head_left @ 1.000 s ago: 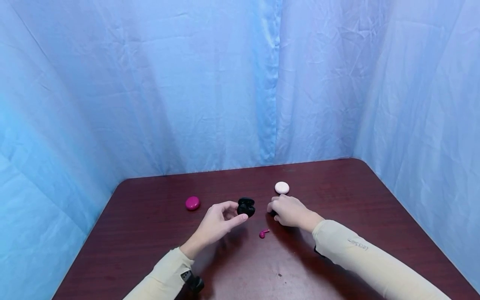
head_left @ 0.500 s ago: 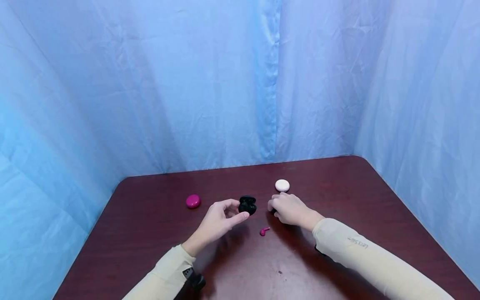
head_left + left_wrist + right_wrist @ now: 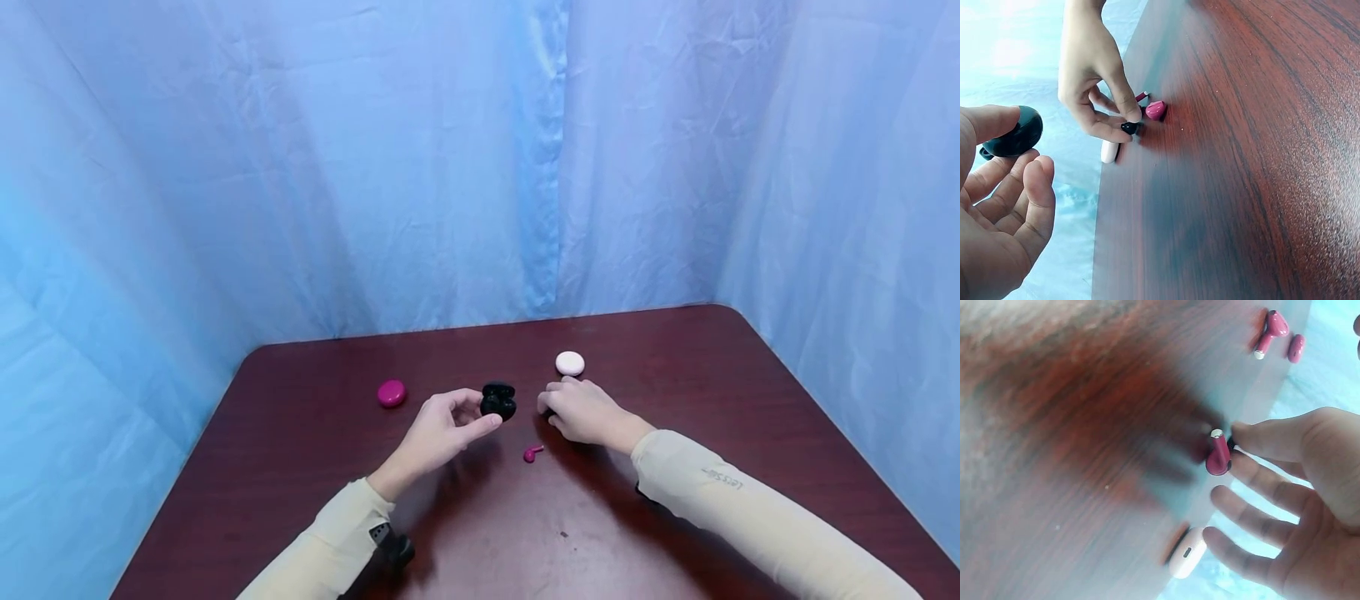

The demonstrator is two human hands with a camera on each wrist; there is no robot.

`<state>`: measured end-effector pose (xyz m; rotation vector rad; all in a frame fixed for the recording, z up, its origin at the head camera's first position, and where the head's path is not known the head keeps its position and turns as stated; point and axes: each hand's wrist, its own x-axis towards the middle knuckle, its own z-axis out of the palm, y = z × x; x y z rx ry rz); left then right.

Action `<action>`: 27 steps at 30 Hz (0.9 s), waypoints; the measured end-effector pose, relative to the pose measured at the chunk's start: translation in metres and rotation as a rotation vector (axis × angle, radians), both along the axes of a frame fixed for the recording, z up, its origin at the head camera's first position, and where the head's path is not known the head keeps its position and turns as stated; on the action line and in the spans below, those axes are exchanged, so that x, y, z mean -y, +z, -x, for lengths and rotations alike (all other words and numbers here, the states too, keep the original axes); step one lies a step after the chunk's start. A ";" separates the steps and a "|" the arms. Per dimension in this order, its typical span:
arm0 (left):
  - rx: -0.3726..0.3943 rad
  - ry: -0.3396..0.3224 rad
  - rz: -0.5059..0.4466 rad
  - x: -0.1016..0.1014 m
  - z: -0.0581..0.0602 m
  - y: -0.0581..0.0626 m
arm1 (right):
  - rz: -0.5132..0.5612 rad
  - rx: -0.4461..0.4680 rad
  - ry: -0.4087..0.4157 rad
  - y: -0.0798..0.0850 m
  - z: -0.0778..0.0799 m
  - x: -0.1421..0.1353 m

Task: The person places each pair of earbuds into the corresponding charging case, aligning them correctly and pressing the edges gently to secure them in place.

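Note:
My left hand (image 3: 438, 433) holds a black earbud case (image 3: 498, 402) between thumb and fingers, raised off the table, its lid tipped up. In the left wrist view the case's rounded black shell (image 3: 1019, 134) shows. My right hand (image 3: 581, 410) is low over the table, thumb and forefinger pinching a small black earbud (image 3: 1129, 127). Right beside those fingertips lies a magenta earbud (image 3: 1217, 455), hidden behind the hand in the head view. A second magenta earbud (image 3: 532, 454) lies between the hands, nearer the body.
A round magenta case (image 3: 392, 393) sits on the dark red wooden table (image 3: 300, 467), left of the left hand. Just beyond the right hand lies a pale pink case (image 3: 570, 363). Blue curtains (image 3: 450, 167) hang around the table's back and sides.
The head view has shifted slightly, so the table appears a little higher. Both hands keep nearly the same places and the same holds.

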<state>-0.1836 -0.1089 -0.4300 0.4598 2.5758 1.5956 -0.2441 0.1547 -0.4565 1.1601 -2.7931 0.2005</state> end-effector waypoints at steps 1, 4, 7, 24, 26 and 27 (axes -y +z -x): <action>0.001 -0.002 -0.003 -0.001 0.000 0.000 | 0.010 -0.010 0.001 0.000 0.001 0.000; 0.000 -0.003 -0.006 -0.002 0.001 0.001 | 0.056 -0.035 0.005 0.003 0.004 0.001; -0.004 -0.001 -0.008 -0.003 0.002 0.002 | 0.108 -0.039 0.012 0.009 0.004 0.004; -0.018 -0.005 -0.012 -0.001 0.003 0.000 | 0.652 0.797 -0.065 0.031 -0.008 0.006; -0.019 -0.001 -0.005 -0.001 0.002 0.001 | 0.696 0.834 -0.087 0.033 -0.009 0.007; -0.020 -0.002 -0.006 -0.001 0.002 0.001 | 0.714 0.842 -0.092 0.034 -0.010 0.007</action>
